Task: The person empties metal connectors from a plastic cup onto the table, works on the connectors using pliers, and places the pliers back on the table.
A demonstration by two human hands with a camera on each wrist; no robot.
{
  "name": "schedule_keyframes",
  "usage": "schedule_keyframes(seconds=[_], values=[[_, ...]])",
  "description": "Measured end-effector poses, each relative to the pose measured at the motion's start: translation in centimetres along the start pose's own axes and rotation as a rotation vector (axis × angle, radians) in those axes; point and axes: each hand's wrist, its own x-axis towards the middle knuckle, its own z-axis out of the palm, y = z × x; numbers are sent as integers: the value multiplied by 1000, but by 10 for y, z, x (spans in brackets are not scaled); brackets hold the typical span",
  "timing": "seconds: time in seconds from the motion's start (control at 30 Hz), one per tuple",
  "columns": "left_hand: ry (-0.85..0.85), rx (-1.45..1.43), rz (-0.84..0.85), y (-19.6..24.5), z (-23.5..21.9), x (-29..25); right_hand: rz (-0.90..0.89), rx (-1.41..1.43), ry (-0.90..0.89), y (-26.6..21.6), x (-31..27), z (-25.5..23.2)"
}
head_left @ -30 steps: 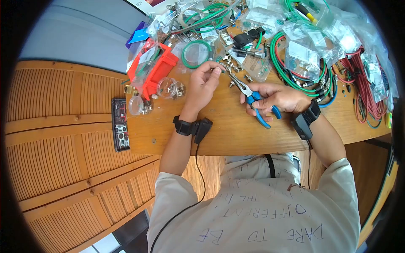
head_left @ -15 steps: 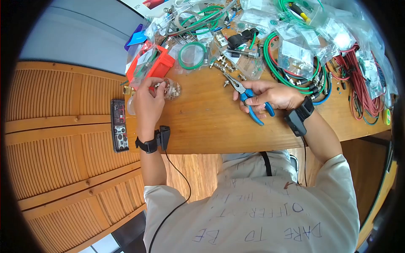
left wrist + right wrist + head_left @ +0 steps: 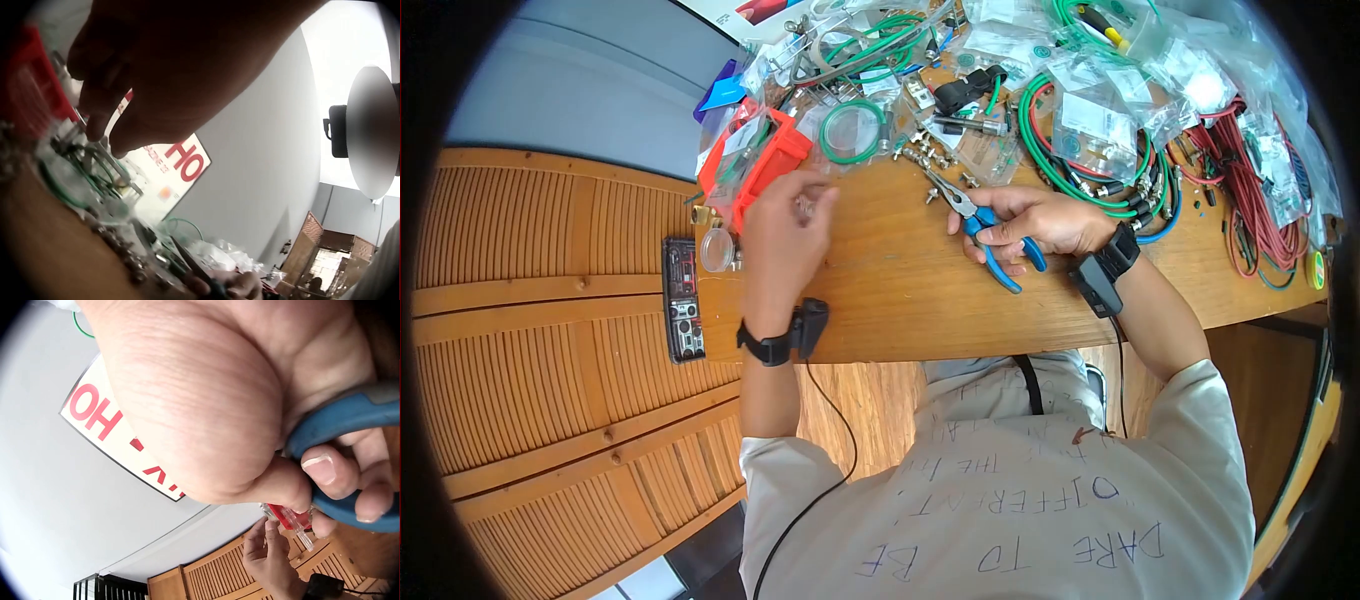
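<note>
My right hand point(image 3: 1045, 222) grips blue-handled needle-nose pliers point(image 3: 992, 245). Their metal nose points up and left and overlaps small metal connectors point(image 3: 940, 152) in the head view. Blue handles point(image 3: 350, 412) curve through the fingers in the right wrist view. My left hand point(image 3: 788, 235) is raised over the left part of the table, by the red bin point(image 3: 778, 155), and covers most of the clear jar of small fittings. In the left wrist view its fingers point(image 3: 95, 128) hang loosely bent, with a gap between the tips and nothing visible in it.
A clear round lid point(image 3: 718, 250) lies at the table's left edge. Coiled green cable point(image 3: 825, 140), a black strap point(image 3: 970, 90), plastic bags point(image 3: 1100, 130) and red cables point(image 3: 1265, 190) crowd the back and right. Bare wood point(image 3: 890, 290) shows nearer the body.
My left hand left the plier tips, moved left to the fittings jar, and now has lifted over it and shifted slightly right. The right hand with the pliers drifted slightly left.
</note>
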Motion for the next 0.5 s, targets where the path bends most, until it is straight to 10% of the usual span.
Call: schedule_keyframes(seconds=[0.5], values=[[-246, -54, 209, 17, 104, 13, -36, 13, 21, 0, 1, -2]])
